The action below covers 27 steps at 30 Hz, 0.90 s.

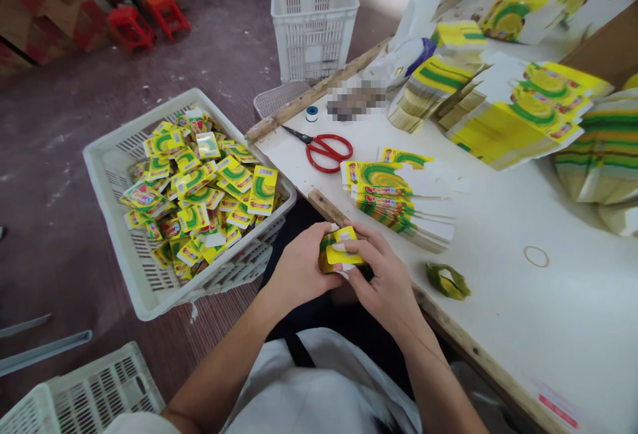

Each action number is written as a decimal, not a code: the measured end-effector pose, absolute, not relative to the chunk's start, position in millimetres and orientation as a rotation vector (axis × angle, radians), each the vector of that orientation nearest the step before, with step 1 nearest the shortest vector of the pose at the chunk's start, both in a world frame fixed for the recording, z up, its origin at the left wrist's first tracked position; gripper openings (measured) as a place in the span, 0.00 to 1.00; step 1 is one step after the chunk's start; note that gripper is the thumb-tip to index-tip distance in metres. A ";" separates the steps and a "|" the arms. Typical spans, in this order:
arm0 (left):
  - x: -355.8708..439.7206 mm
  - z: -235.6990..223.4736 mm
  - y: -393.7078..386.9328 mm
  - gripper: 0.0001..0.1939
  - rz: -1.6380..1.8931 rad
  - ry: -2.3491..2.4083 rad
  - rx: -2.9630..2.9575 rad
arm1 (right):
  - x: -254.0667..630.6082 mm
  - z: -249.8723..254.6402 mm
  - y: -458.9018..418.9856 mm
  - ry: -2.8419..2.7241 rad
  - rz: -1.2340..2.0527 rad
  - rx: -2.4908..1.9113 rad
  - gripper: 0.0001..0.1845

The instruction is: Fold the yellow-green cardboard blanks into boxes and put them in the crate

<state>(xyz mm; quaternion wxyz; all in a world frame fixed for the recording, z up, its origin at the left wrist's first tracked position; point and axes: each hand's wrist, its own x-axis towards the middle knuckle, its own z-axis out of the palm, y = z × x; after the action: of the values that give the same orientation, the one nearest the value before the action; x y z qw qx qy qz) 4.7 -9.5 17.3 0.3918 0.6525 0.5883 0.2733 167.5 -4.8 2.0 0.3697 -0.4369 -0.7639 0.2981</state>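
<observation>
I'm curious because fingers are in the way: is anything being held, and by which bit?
Yes, a small yellow pack. The left grip holds its left side; the right grip lays fingers across its top.

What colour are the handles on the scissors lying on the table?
Red, with dark blades; the scissors show in the head view.

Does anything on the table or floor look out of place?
Slightly: a crumpled green scrap lies loose on the table beside the right hand, and a white shred litters the floor.
</observation>
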 end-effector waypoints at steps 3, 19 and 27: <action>2.1 18.8 -8.6 0.30 0.702 1.539 1.694 | 169.6 2.1 -3.7 -2.017 0.755 -1.108 0.09; -2.2 15.8 -5.1 0.35 0.837 1.510 1.817 | 176.8 0.5 -0.3 -2.084 0.650 -1.073 0.13; -14.6 2.3 -0.8 0.37 1.206 1.501 0.825 | 184.1 0.6 1.0 -1.997 0.521 -1.114 0.13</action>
<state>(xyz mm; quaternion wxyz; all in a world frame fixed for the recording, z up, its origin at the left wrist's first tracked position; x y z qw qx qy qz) -14.6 -0.8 2.3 0.5001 0.3410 0.6205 0.4986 184.1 1.0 0.6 0.3876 -0.4377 -0.7850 0.2046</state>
